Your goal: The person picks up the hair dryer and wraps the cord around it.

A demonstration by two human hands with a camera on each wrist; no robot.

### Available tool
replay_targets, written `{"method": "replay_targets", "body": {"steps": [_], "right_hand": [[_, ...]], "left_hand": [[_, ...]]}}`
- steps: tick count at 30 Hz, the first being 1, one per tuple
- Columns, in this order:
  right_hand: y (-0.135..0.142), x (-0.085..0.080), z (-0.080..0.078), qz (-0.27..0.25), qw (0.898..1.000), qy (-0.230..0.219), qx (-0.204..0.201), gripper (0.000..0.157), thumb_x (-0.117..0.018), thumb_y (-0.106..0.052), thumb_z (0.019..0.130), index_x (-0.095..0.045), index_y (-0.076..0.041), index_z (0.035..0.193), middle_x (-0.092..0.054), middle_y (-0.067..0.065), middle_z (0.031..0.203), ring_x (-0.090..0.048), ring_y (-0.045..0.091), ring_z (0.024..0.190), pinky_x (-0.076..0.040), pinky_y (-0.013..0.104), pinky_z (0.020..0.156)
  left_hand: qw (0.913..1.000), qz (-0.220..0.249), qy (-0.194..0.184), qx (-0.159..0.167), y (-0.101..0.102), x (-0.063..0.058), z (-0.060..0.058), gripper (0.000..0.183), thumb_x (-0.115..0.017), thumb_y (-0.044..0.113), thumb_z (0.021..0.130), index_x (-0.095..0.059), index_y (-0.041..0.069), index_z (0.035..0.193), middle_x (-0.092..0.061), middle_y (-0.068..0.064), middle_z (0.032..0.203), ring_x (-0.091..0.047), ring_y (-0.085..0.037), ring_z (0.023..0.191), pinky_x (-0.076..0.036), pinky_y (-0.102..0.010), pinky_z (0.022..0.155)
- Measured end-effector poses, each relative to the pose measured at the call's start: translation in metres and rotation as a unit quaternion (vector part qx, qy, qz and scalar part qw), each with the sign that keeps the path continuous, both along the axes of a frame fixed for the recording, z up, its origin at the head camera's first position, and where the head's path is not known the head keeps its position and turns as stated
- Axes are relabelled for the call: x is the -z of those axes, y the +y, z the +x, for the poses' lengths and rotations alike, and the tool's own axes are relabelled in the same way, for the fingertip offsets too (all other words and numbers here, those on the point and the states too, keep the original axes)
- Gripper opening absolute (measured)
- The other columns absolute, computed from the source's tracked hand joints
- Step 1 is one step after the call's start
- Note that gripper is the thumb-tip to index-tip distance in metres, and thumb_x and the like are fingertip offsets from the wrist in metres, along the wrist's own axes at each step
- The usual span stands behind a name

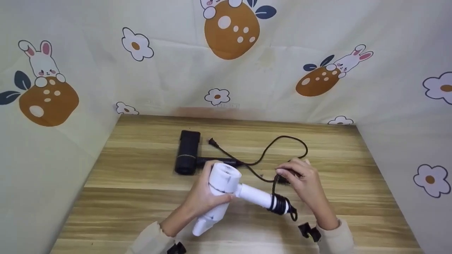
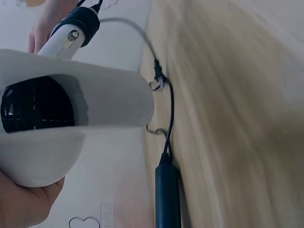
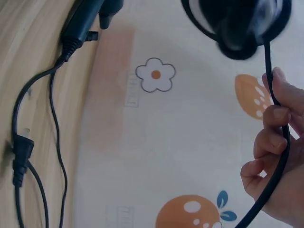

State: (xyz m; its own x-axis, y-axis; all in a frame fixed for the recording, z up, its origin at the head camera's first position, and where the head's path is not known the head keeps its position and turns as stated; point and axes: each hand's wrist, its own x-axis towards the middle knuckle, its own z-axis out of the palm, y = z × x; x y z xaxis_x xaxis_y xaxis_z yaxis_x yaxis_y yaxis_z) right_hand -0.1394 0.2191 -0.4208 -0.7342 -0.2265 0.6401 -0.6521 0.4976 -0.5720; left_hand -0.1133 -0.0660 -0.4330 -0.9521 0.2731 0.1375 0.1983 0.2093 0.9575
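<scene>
My left hand [image 1: 203, 197] grips the body of a white hair dryer [image 1: 221, 181] above the table, its handle slanting toward the right. Black cord [image 1: 279, 205] is wound in several turns round the handle's end. With thumb and fingers, my right hand [image 1: 300, 178] pinches a length of that cord pulled up from the coil. The right wrist view shows the cord [image 3: 278, 173] running across the curled fingers [image 3: 270, 137]. In the left wrist view, the coil [image 2: 81, 24] sits on the handle beyond the dryer body [image 2: 114, 95].
Behind the left hand, a black hair dryer [image 1: 187, 151] lies on the wooden table [image 1: 134, 155]. Its cord [image 1: 307, 150] loops right, near a plug [image 1: 213, 142]. Another plug [image 3: 21, 156] lies by the cords in the right wrist view. A patterned cloth [image 1: 169, 77] encloses the table.
</scene>
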Motion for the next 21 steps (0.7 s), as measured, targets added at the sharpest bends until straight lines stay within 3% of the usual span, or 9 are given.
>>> {"method": "replay_targets", "body": {"steps": [5, 12, 17, 21], "right_hand": [[-0.001, 0.008, -0.007, -0.023, 1.0, -0.01, 0.014, 0.017, -0.073, 0.005, 0.072, -0.072, -0.008, 0.083, -0.068, 0.003, 0.076, -0.057, 0.006, 0.07, -0.036, 0.019, 0.075], [-0.006, 0.017, -0.009, -0.064, 0.994, -0.084, 0.034, 0.013, -0.068, 0.011, 0.073, -0.069, 0.002, 0.082, -0.068, 0.011, 0.077, -0.057, 0.001, 0.076, -0.045, 0.013, 0.073], [-0.012, 0.022, -0.011, -0.08, 0.988, -0.135, -0.002, 0.011, -0.063, 0.011, 0.078, -0.068, 0.002, 0.083, -0.068, 0.006, 0.078, -0.057, -0.003, 0.075, -0.047, 0.012, 0.067], [-0.016, 0.026, -0.009, -0.056, 0.991, -0.116, -0.034, 0.013, -0.056, 0.01, 0.084, -0.066, 0.002, 0.081, -0.068, 0.011, 0.076, -0.061, 0.002, 0.072, -0.049, 0.014, 0.067]], "left_hand": [[0.9995, 0.029, 0.004, -0.013, -0.001, -0.002, -0.001, 0.076, -0.081, 0.014, 0.063, -0.038, 0.017, 0.126, -0.06, -0.007, 0.102, -0.06, -0.02, 0.081, -0.053, -0.036, 0.07], [0.997, 0.075, -0.019, -0.008, -0.004, -0.005, -0.003, 0.076, -0.079, 0.007, 0.063, -0.036, 0.011, 0.127, -0.058, -0.012, 0.104, -0.06, -0.023, 0.083, -0.054, -0.039, 0.07], [0.9919, 0.12, -0.04, -0.01, -0.004, -0.006, -0.003, 0.075, -0.078, 0.008, 0.065, -0.035, 0.007, 0.126, -0.057, -0.015, 0.104, -0.06, -0.024, 0.083, -0.055, -0.04, 0.069], [0.9875, 0.147, -0.044, -0.038, -0.003, -0.009, -0.004, 0.073, -0.077, 0.008, 0.066, -0.035, 0.006, 0.126, -0.056, -0.015, 0.103, -0.059, -0.024, 0.084, -0.054, -0.041, 0.071]]}}
